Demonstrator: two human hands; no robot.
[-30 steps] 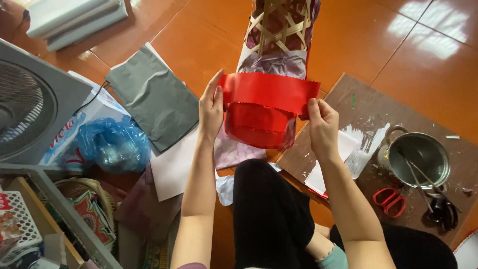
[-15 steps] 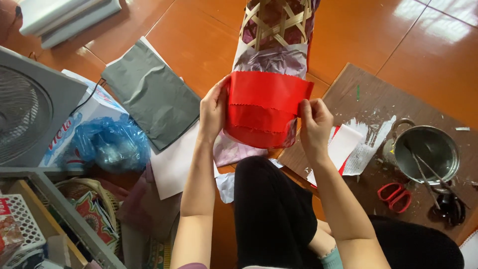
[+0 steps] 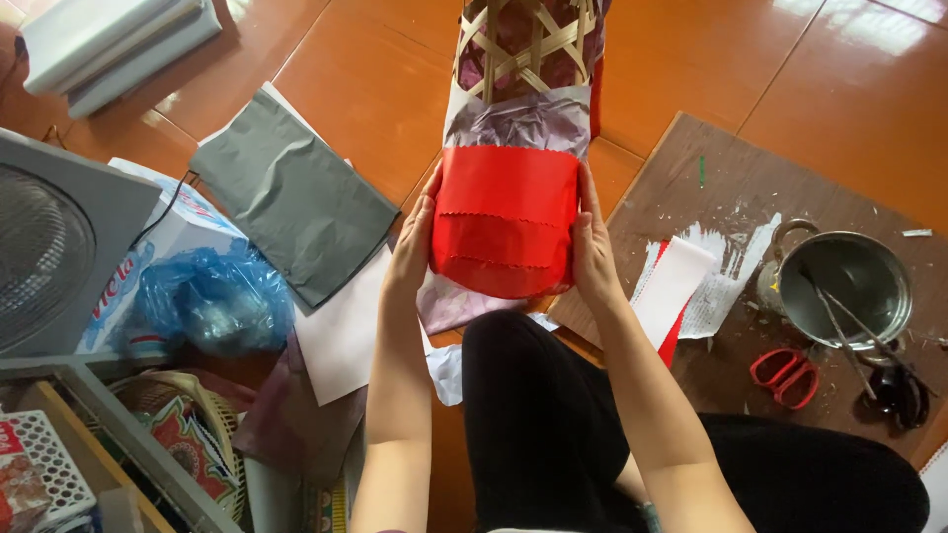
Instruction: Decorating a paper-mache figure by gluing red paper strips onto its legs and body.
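Observation:
A tall woven bamboo frame [image 3: 518, 44] lies on the orange tile floor, pointing away from me. Purple paper [image 3: 518, 123] covers its middle and red paper [image 3: 506, 219] with scalloped edges wraps its near end. My left hand [image 3: 415, 242] presses flat against the left side of the red paper. My right hand [image 3: 591, 242] presses against its right side. Both hands have straight fingers, with the wrapped frame between them. My black-trousered knee [image 3: 538, 395] sits just below the frame.
A brown board [image 3: 711, 178] on the right carries a metal pot [image 3: 839, 281] with sticks in it, red scissors [image 3: 785, 375], and white and red paper sheets [image 3: 671, 286]. Grey paper [image 3: 291, 197], a blue plastic bag [image 3: 202, 301], a fan [image 3: 44, 252] and a basket [image 3: 183, 434] lie left.
The red strip was held stretched in front of the frame; it now lies wrapped smooth around it, and both hands have slid up to press its sides.

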